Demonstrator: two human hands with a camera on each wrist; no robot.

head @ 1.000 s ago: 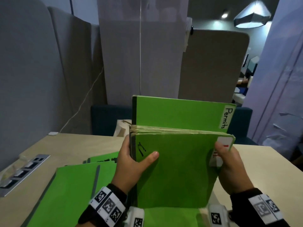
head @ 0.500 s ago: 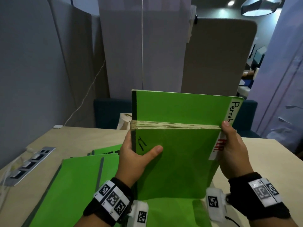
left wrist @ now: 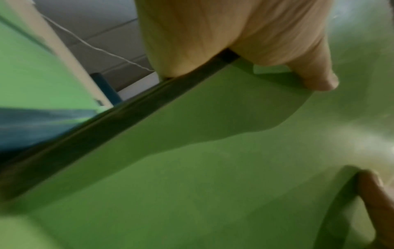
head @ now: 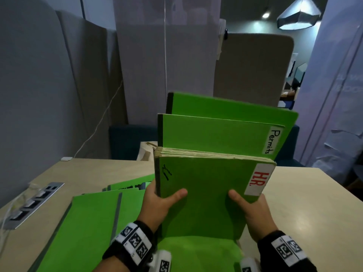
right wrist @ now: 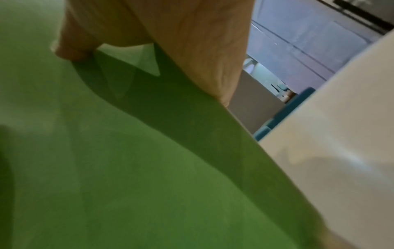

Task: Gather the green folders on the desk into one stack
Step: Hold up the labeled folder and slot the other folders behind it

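Three green folders stand upright on edge in front of me. Nearest is the one labelled HR (head: 206,195), thick with paper. Behind it rise the Permits folder (head: 216,132) and a plain one (head: 235,107). My left hand (head: 159,201) grips their spine side, thumb across the HR cover (left wrist: 213,151). My right hand (head: 249,209) grips the open side, thumb on the same cover (right wrist: 149,168). More green folders (head: 88,228) lie flat on the desk at left, and another (head: 200,252) lies under the upright bundle.
The pale desk (head: 314,203) has bare surface at right. A power strip panel (head: 33,203) with cables is set in the left edge. Grey partition screens (head: 39,95) stand behind, and a paper bag (head: 146,152) pokes up past the far desk edge.
My right hand slid from the top right corner down to the lower right side of the bundle. The HR label is uncovered, and a third folder shows behind the Permits one.
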